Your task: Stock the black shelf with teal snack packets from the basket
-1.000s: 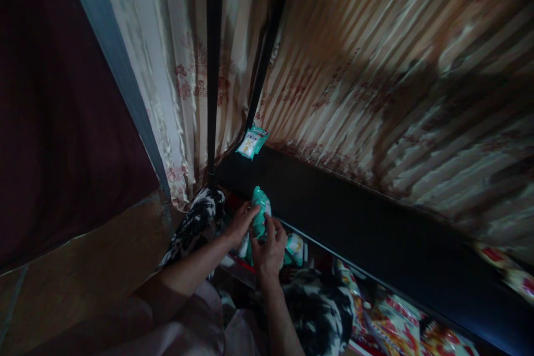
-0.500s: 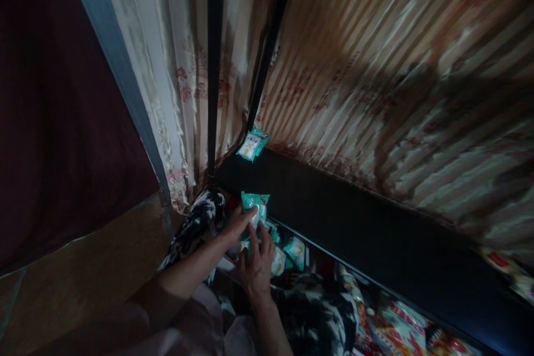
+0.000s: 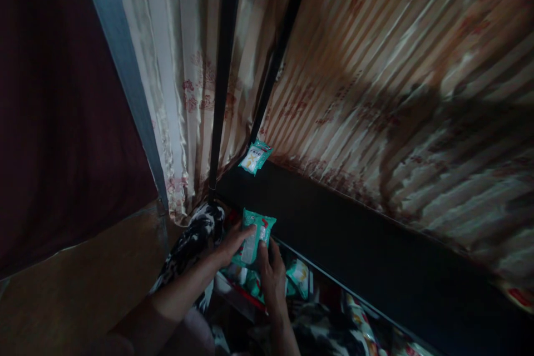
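A green packet with a pale middle (image 3: 253, 242) is held between my two hands, over the front edge of the black shelf. My left hand (image 3: 236, 242) grips its left side, thumb on top. On the right side, my right hand (image 3: 272, 270) has its thumb against the packet's lower right part. Another green and white packet (image 3: 253, 158) lies at the shelf's far left corner, by the black post. Below my hands, more green packets (image 3: 299, 275) sit in a container with a red edge, partly hidden.
The black shelf (image 3: 354, 228) runs to the lower right, with a pleated curtain (image 3: 334, 78) behind it. Black posts (image 3: 225, 67) stand at its left end. Colourful packages (image 3: 361, 320) show beneath the shelf. A dark cloth (image 3: 62, 111) hangs at left.
The held packet has turned to show a broader face, and my right hand has closed onto its right side. The view has shifted, so the shelf and corner packet appear slightly lower.
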Available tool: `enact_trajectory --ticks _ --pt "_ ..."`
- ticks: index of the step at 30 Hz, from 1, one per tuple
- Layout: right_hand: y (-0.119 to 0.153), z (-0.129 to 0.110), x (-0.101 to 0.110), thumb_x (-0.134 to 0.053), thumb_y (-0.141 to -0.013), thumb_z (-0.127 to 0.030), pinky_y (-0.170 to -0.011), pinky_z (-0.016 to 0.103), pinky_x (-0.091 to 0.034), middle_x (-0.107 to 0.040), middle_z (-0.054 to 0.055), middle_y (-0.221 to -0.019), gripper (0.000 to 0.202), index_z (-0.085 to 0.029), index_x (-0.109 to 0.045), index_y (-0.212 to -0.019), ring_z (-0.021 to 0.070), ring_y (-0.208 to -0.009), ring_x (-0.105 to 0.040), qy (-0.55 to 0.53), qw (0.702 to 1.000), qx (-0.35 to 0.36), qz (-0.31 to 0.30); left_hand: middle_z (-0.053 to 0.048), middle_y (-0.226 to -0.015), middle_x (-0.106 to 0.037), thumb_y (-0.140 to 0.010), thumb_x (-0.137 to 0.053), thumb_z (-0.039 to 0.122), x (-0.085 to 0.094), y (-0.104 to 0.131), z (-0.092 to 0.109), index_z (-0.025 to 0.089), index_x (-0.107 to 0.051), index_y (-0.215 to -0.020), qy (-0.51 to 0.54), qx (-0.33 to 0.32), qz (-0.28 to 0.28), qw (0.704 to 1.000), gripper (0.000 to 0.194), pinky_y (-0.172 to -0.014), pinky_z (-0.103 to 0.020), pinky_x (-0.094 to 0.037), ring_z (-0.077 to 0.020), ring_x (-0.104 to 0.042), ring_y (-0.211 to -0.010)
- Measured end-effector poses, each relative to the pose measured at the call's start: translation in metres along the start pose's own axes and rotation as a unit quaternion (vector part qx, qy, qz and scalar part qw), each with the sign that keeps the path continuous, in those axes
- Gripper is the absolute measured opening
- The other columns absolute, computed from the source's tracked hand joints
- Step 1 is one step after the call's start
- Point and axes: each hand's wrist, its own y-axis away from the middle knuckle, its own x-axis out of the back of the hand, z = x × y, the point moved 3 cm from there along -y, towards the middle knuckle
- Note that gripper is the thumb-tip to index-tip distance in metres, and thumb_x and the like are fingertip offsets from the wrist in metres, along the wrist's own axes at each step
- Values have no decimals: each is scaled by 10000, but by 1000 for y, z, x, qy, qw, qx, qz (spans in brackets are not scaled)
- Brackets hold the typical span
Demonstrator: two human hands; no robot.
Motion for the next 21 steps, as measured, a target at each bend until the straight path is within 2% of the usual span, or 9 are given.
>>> enact_trajectory --ticks 7,14,21 --pt "-13 0 -5 -461 -765 -635 -881 391 -444 -631 150 -1162 653 -137 -581 -1170 308 -1086 -565 4 999 -10 41 -75 -1094 -668 -736 -626 552 2 -4 7 204 -625 -1077 -62 -8 28 998 487 -880 -323 -460 -242 -607 -1031" --pt "-23 3 -9 -466 -748 -648 -809 369 -469 -665 157 -1079 684 -120 -579 -1168 293 -993 -609 24 996 -17 81 -93 -1179 -623 -763 -564 564 13 -8 4 158 -587 -1129 -129 -6 37 991 547 -920 -319 -429 -239 -562 -1094" --pt "-24 0 -15 -445 -754 -662 -816 356 -470 -662 157 -1087 692 -119 -578 -1162 282 -996 -610 17 998 -7 52 -78 -1130 -636 -762 -549 568 18 -7 3 183 -588 -1069 -143 -19 77 986 493 -876 -315 -447 -237 -577 -1050"
